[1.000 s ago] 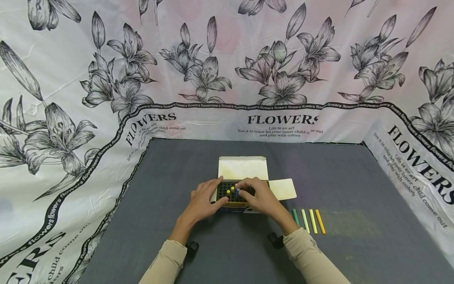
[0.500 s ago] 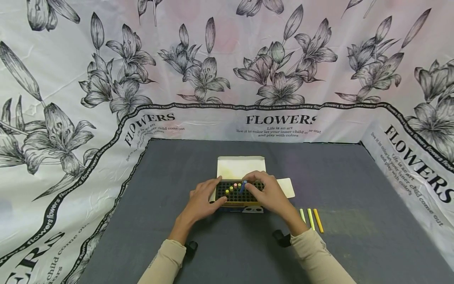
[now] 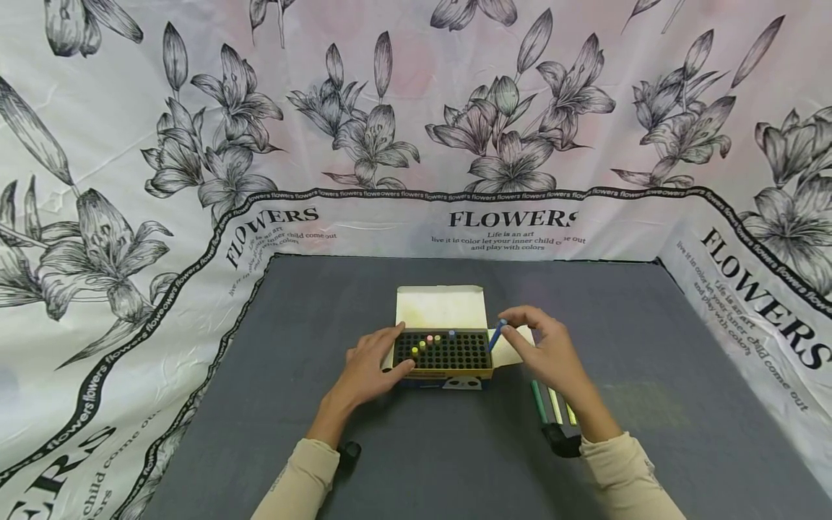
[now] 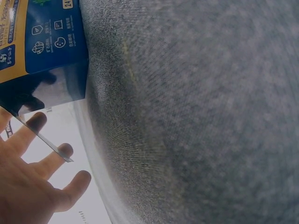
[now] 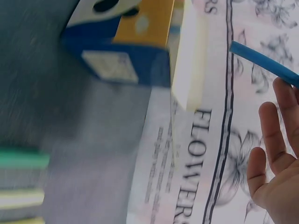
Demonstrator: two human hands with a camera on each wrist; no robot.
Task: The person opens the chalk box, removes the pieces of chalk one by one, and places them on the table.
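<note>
Pinching a blue stick (image 3: 497, 336) in my right hand (image 3: 549, 354), I hold it, seen from the head, tilted just beside the right end of the open box (image 3: 432, 374), over a pale side flap (image 3: 505, 357). My left hand (image 3: 369, 368) lies uncurled along the box's left side, thumb at the near corner. Yellow sticks (image 3: 422, 344), a pink stick (image 3: 430, 338) and a second blue stick (image 3: 452, 334) stand in its holes; a green stick (image 3: 539, 401) and two yellowish sticks (image 3: 555, 406) lie on the desk (image 3: 312, 325) by my right wrist. From the left wrist, a thin flap edge (image 4: 50, 144) crosses my extended fingers beside the box. From the right wrist, the pinched stick slants out past my fingertips, apart from the box.
</note>
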